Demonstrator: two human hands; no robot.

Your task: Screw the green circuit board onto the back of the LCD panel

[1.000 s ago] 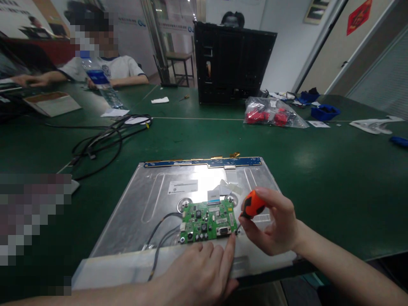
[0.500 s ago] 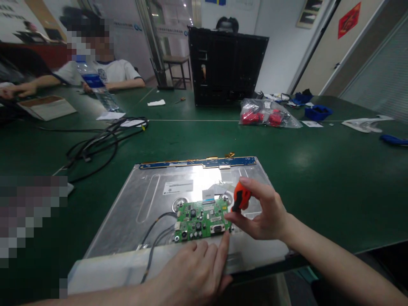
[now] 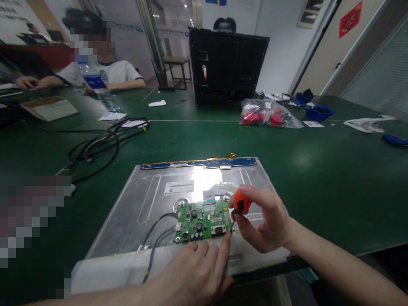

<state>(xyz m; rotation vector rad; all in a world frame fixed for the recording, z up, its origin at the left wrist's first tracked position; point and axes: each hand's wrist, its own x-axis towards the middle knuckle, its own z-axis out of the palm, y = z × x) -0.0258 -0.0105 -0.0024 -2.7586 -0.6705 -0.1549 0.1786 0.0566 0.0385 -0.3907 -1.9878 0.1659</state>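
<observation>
My right hand (image 3: 270, 216) pinches a short orange and black screwdriver (image 3: 241, 202) between thumb and fingers. The screwdriver tilts, and its shaft points down at the lower right corner of a green circuit board (image 3: 204, 219). My left hand (image 3: 199, 265) rests at the near side of the board, its index finger stretched out and touching near that same corner; nothing shows in its fingers. The board lies on the silver metal back of a display panel (image 3: 148, 227). Dark cables (image 3: 159, 219) plug into its left side, and a flat ribbon (image 3: 209, 196) into its far edge.
Coiled black cables (image 3: 98, 142) lie to the left. A black monitor casing (image 3: 228, 68) stands at the back. Beside it are a clear bag with red parts (image 3: 269, 114) and a blue item (image 3: 318, 112). Across the table, a person (image 3: 102, 72) sits behind a water bottle (image 3: 98, 87).
The screwdriver has tilted more in my right hand, with its handle and my fingers slightly lower. My left hand stays almost where it was.
</observation>
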